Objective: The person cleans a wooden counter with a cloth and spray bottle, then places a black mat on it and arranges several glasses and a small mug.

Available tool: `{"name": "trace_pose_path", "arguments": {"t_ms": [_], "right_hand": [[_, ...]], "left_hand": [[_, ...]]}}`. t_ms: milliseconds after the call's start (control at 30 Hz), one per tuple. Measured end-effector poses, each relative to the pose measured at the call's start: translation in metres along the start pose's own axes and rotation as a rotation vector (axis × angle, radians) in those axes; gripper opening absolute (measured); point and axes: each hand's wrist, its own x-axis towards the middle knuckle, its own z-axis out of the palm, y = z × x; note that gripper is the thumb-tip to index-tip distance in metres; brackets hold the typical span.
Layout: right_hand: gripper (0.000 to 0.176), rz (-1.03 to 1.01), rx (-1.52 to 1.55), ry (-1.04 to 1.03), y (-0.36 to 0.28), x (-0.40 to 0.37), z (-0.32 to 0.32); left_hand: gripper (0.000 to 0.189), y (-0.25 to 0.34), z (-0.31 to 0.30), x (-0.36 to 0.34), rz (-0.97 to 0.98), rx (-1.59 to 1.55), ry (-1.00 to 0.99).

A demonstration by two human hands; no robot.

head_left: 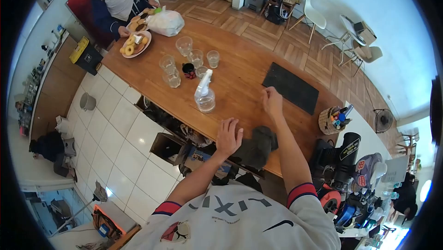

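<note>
My left hand [229, 137] lies on the near edge of the wooden table [230, 88], its fingers stretched out and holding nothing. Just right of it a dark grey cloth [259, 147] is bunched over the edge, beneath my right forearm. Further in, my right hand [273, 103] is closed, close to the left corner of a black mat [291, 87]; what its fingers hold, if anything, is hidden. A clear spray bottle with a white head [205, 94] stands upright beyond my left hand. Behind it are several clear glasses [184, 46] and a dark red-patterned mug [188, 70].
At the far left end, another person [122, 3] handles plates of doughnuts [135, 44] beside a white plastic bag [166, 22]. A woven basket of pens [331, 121] stands at the right, near dark equipment [344, 157]. Open drawers [168, 148] jut out below the table's left side.
</note>
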Motion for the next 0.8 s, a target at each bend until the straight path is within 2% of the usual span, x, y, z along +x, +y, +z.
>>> {"name": "trace_pose_path", "arguments": {"t_ms": [100,167,200,267,300,367,400,467,500,533,567,600,733,800], "right_hand": [[0.028,-0.064,0.013,-0.097,-0.033,-0.005,0.023],[0.040,-0.035,0.145,-0.305,-0.044,-0.011,0.040],[0.040,-0.035,0.139,-0.304,-0.049,-0.019,0.045],[0.069,-0.228,0.302,-0.471,-0.060,-0.038,0.058],[0.069,-0.223,0.300,-0.480,-0.074,-0.047,0.061],[0.097,-0.154,0.234,-0.518,-0.100,-0.060,0.064],[0.097,-0.158,0.229,-0.524,-0.101,-0.065,0.076],[0.100,-0.291,0.203,-0.276,-0.096,-0.075,0.104],[0.100,-0.298,0.203,-0.280,-0.098,-0.082,0.109],[0.099,-0.175,0.216,-0.245,-0.099,-0.089,0.112],[0.099,-0.050,0.227,-0.205,-0.099,-0.098,0.113],[0.099,-0.054,0.223,-0.199,-0.097,-0.108,0.113],[0.094,-0.068,0.167,-0.151,-0.089,-0.149,0.088],[0.092,-0.040,0.167,-0.144,-0.094,-0.166,0.062]], "left_hand": [[0.028,-0.009,-0.009,-0.007,0.023,-0.159,0.058],[0.025,-0.016,-0.020,-0.008,0.038,-0.232,0.116],[0.023,-0.018,-0.035,-0.010,-0.058,-0.225,0.141],[0.019,-0.029,-0.069,-0.006,-0.198,-0.211,0.204],[0.019,-0.044,-0.080,-0.003,-0.208,-0.211,0.202],[0.026,-0.078,-0.096,0.009,-0.379,-0.192,0.251],[0.036,-0.095,-0.103,0.020,-0.410,-0.187,0.308],[0.059,-0.135,-0.107,0.051,-0.455,-0.213,0.424],[0.073,-0.155,-0.106,0.065,-0.476,-0.246,0.481],[0.073,-0.169,-0.109,0.080,-0.476,-0.245,0.488],[0.082,-0.180,-0.112,0.094,-0.487,-0.136,0.481],[0.091,-0.190,-0.113,0.105,-0.493,-0.031,0.473],[0.091,-0.212,-0.110,0.137,-0.554,-0.113,0.466],[0.082,-0.212,-0.111,0.145,-0.577,-0.061,0.356]]}}
